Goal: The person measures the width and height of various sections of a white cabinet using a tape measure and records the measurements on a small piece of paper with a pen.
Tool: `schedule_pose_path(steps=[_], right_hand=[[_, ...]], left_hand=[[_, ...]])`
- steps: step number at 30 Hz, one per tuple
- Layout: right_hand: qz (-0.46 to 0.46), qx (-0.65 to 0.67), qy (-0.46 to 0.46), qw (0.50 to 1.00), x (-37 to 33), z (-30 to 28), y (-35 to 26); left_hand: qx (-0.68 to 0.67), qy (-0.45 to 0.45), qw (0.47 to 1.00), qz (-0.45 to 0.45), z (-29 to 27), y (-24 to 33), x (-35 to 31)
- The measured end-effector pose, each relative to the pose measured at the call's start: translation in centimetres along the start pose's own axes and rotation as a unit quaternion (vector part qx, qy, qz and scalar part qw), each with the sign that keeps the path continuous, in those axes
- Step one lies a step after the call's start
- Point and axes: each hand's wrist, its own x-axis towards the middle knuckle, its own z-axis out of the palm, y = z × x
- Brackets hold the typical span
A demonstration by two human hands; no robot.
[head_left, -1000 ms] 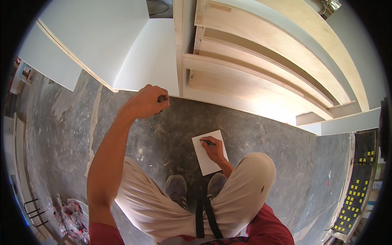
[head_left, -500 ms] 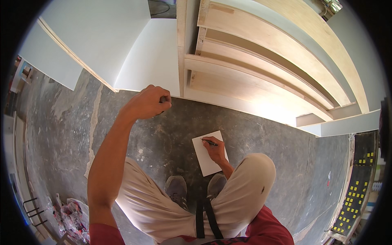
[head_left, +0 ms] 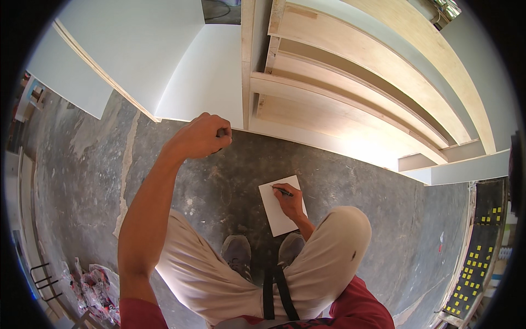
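On the grey floor before my shoes lies a sheet of white paper. My right hand rests on it, fingers closed round a dark pen whose tip is at the upper left part of the sheet. My left hand is held out ahead, near the lower edge of the white cabinet panel. Its fingers are curled into a fist. A bit of something dark shows in the curl, too little to name.
A wooden cabinet frame with pale rails stands ahead and to the right. White boards are at the far left. A plastic-wrapped bundle lies low at the left, and a dark panel with yellow squares stands at the right edge.
Hardly anything differs. The view has shifted very slightly; my left fist stays raised, and the pen stays at the upper part of the paper.
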Motion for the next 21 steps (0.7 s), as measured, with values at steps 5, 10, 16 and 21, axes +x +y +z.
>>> schedule_pose_path(steps=[5, 10, 16, 21], right_hand=[[0.037, 0.052, -0.009, 0.998, 0.5, -0.5, 0.3], [0.037, 0.248, 0.015, 0.968, 2.8, -3.2, -1.5], [-0.001, 0.102, -0.238, 0.966, 8.5, -7.0, -11.9], [-0.219, -0.129, -0.273, 0.928, 10.7, -6.7, -23.2]], left_hand=[[-0.015, -0.004, 1.000, -0.008, -0.1, 0.3, 0.4], [-0.030, 0.009, 0.999, -0.005, -0.3, 0.1, 0.9], [-0.148, 0.138, 0.962, 0.183, 3.6, -2.5, 2.7], [-0.347, 0.127, 0.905, 0.212, 4.4, 3.2, 2.9]])
